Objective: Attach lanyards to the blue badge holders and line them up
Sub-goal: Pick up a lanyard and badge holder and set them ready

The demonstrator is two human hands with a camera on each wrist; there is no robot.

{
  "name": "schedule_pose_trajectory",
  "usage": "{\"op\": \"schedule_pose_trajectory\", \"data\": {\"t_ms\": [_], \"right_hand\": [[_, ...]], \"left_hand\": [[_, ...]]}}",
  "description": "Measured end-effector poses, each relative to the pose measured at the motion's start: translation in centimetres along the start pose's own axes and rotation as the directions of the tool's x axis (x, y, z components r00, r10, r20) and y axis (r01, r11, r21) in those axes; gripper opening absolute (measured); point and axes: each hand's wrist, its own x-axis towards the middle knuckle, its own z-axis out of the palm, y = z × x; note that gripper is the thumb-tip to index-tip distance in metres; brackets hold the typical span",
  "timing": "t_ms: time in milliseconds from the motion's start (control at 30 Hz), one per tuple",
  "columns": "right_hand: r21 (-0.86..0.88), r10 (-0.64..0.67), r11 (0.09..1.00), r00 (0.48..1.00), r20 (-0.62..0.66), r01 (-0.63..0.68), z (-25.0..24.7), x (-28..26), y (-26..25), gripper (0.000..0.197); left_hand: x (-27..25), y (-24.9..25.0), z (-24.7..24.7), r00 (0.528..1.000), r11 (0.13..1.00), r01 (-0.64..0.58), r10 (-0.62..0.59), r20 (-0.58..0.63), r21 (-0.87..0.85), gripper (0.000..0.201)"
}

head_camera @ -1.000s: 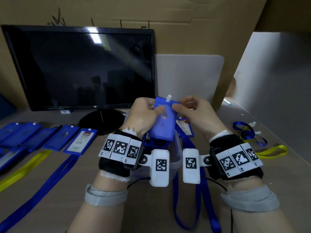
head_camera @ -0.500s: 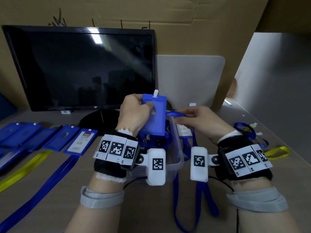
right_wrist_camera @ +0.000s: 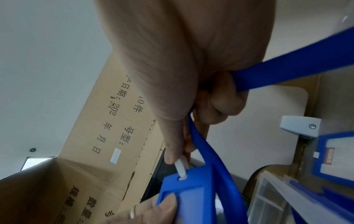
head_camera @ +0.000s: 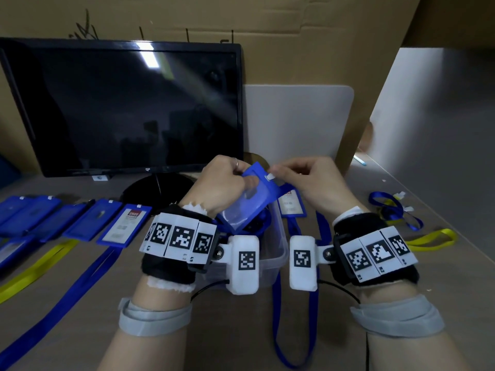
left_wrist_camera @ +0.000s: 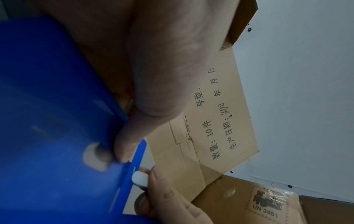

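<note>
Above the clear bin [head_camera: 278,253], the left hand [head_camera: 219,183] grips the blue badge holder [head_camera: 251,194]. The right hand [head_camera: 308,180] pinches the white lanyard strap [right_wrist_camera: 181,167] through its slot. Hold the holder steady; fasten the strap fully.

Your head camera looked forward and down from above the desk [head_camera: 241,330]. Each wrist camera sat tight against its palm, tilted upward toward the cardboard wall [left_wrist_camera: 210,121]. All three views shared the blue badge holder [head_camera: 261,192] and its white clip [right_wrist_camera: 181,168].
</note>
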Motion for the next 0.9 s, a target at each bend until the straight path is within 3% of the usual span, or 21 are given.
{"op": "schedule_pose_trajectory", "data": {"t_ms": [100,200,333,500,767,900], "right_hand": [[-0.117,-0.054,0.992,0.997,-0.062,0.047,-0.4,0.1,0.3,0.015],[-0.100,-0.090,0.991,0.995,-0.031,0.087,-0.8,-0.1,-0.1,0.016],[-0.070,-0.060,0.996,0.996,0.059,0.064,-0.2,-0.5,-0.7,0.019],[-0.177,-0.061,0.983,0.998,-0.006,0.059,0.3,-0.2,-0.1,0.023],[-0.096,-0.071,0.993,0.997,-0.004,0.070,0.7,-0.1,0.0,0.025],[-0.074,-0.006,0.997,0.995,-0.096,-0.002,-0.7,-0.1,0.1,0.035]], "left_hand": [[-0.2,-0.1,-0.4,1.000,1.000,0.009,-0.009,0.015,0.010,0.022],[-0.6,0.4,-0.7,1.000,0.999,-0.006,0.007,0.029,-0.040,0.024],[-0.6,0.6,-0.7,0.998,0.999,-0.042,0.043,0.052,-0.029,0.024],[-0.4,0.4,-0.6,0.997,0.999,-0.025,0.028,0.074,-0.041,0.026],[-0.7,0.1,-1.1,0.989,0.989,0.008,0.015,0.150,-0.150,0.020],[-1.2,0.1,-2.3,0.978,0.983,-0.023,0.060,0.201,-0.180,0.034]]}}
